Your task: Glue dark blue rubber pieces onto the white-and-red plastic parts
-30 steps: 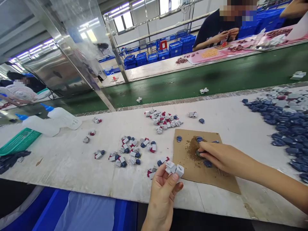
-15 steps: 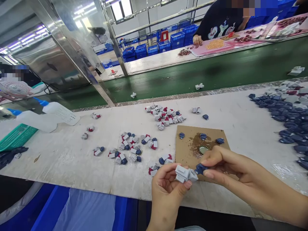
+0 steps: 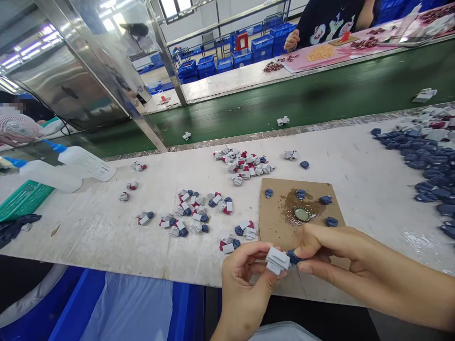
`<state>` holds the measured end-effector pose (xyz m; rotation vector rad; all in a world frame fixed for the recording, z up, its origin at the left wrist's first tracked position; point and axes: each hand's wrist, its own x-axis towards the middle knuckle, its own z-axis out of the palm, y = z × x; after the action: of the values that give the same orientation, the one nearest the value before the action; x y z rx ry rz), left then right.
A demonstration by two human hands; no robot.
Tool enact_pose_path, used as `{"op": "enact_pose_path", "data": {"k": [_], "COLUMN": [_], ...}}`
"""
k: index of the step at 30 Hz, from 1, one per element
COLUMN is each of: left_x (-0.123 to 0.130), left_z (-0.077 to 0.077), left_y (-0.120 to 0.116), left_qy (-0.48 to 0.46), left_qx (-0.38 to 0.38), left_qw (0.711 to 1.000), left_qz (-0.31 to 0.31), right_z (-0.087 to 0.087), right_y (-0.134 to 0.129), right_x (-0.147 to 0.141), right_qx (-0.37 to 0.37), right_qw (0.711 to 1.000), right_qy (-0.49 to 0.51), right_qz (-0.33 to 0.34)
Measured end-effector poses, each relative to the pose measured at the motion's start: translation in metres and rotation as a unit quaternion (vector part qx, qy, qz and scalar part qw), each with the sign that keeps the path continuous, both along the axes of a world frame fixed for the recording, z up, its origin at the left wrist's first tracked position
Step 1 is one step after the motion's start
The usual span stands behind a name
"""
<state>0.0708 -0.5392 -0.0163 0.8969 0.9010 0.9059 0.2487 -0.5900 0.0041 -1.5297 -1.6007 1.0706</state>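
Observation:
Near the table's front edge, my left hand [image 3: 249,279] pinches a light grey block piece [image 3: 277,260]. My right hand [image 3: 320,251] grips a small dark blue piece [image 3: 294,257] between thumb and finger, and this piece touches the right side of the grey one. Behind my right hand lies a brown cardboard sheet [image 3: 275,222] with a wet patch, a round metal cap [image 3: 302,214] and several dark blue pieces [image 3: 325,200]. Left of the cardboard sit clusters of joined grey, red and blue pieces [image 3: 192,206].
A heap of dark blue pieces [image 3: 426,166] covers the table's right side. Two white bottles [image 3: 87,163] and a green basket [image 3: 26,201] are at the left. Beyond runs a green conveyor [image 3: 313,102] with grey pieces; a person [image 3: 330,23] sits across it.
The blue piece in my right hand now meets the grey piece, which has turned in my left hand. Grey pieces on the conveyor have shifted left. The view has moved slightly.

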Motion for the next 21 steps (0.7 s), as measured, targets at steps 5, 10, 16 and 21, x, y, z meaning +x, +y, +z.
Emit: {"op": "enact_pose_path", "data": {"k": [5, 10, 16, 21], "left_x": [-0.003, -0.008, -0.001, 0.007], "left_z": [-0.011, -0.023, -0.017, -0.009], "left_y": [0.001, 0.006, 0.009, 0.004], "left_qy": [0.015, -0.028, 0.032, 0.097], "left_qx": [-0.004, -0.066, 0.028, 0.119], "left_qw": [0.999, 0.992, 0.985, 0.975], "left_qz": [-0.029, -0.106, -0.17, -0.16], "right_z": [-0.016, -0.023, -0.004, 0.002], "right_y": [0.0, 0.012, 0.048, 0.058], "right_x": [-0.005, -0.009, -0.03, -0.057], "right_qx": [-0.032, -0.046, 0.022, -0.081], "right_qw": [0.998, 0.992, 0.95, 0.91], "right_qy": [0.048, 0.114, 0.205, 0.373], "right_qz": [0.008, -0.014, -0.237, -0.162]}}
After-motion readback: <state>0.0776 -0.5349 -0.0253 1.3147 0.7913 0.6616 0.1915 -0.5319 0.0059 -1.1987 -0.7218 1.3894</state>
